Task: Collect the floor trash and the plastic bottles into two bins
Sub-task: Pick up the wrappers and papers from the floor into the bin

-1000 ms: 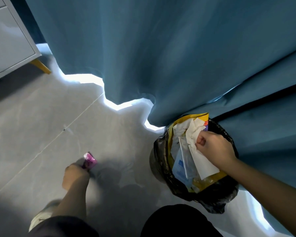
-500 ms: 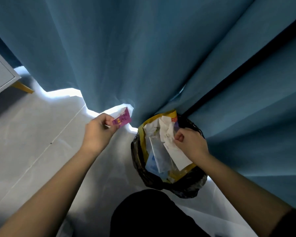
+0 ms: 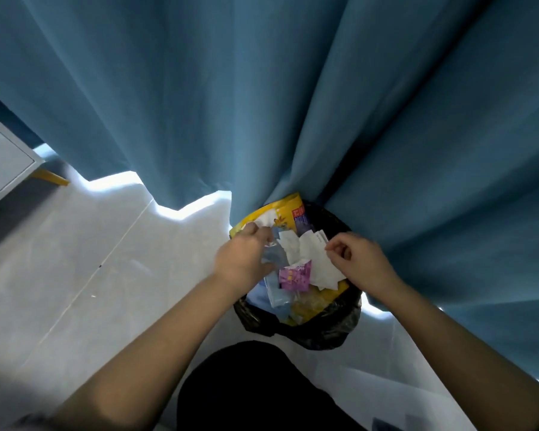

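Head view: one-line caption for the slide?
Over the black-lined bin by a blue curtain: left hand and right hand; pink wrapper lies on the trash.

Dim room. Daylight leaks under the heavy teal fabric curtain (image 3: 262, 88), burning out a white strip on the pale grey tiled floor (image 3: 75, 259). Faint sheen glints on the crinkled black plastic bin liner (image 3: 339, 331). Wide-angle bending splays the folds; the lower edge is blurred.

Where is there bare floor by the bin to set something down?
Widest free patch: the grey floor left of the bin, bordered by the curtain hem and the white cabinet. A narrow strip shows between bin and curtain on the right. Crowded: the bin mouth, heaped with trash, with the left hand and right hand over it.
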